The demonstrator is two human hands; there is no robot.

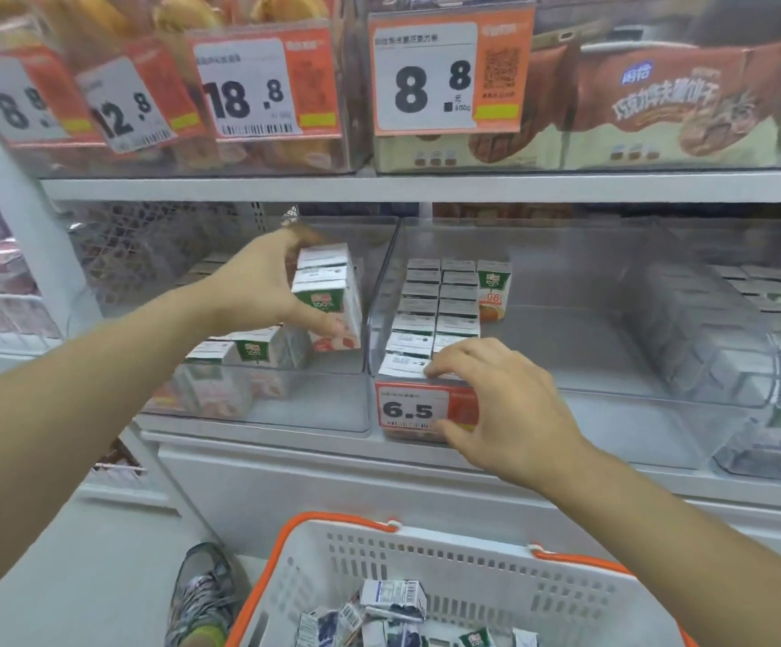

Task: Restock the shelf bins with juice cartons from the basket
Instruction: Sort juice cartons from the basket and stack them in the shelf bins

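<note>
My left hand (262, 287) grips a small stack of juice cartons (328, 296), white and green with red fruit, held above the left clear bin (258, 413). A few cartons (248, 350) stand in that bin's front part. My right hand (496, 399) rests over the front edge of the middle clear bin (612, 399), fingertips on the frontmost carton (402, 366) of two rows (435, 310), thumb by the 6.5 price tag (414, 410). An orange-labelled carton (493, 289) stands at the back. The white basket (566, 600) with orange rim holds several loose cartons (393, 600).
A third clear bin (753, 347) at the right holds several cartons. The upper shelf (426, 186) carries bins of bread and biscuits with price tags 18.8 (244, 98) and 8.8 (426, 81). My shoe (202, 595) stands on the floor left of the basket.
</note>
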